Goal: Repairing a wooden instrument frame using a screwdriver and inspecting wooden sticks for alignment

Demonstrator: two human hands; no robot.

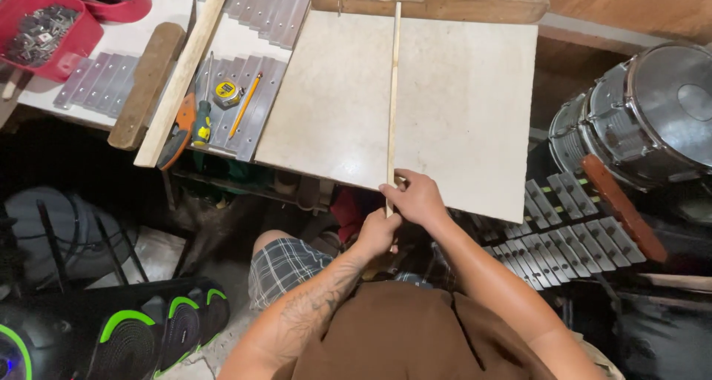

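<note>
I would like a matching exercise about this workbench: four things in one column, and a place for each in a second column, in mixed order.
Things:
1. thin wooden stick
2. pencil
3. red tray
4. drums

Places:
A. far left of the bench, holding metal pieces
B. right of the board, off the bench
C. across the pale board, near end in both hands
D. on the grey metal bars, beside the tape measure

Pairs: 1-C, 2-D, 3-A, 4-B

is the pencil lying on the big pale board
No, the pencil lies on the metal bars left of the board, beside the tape measure.
</note>
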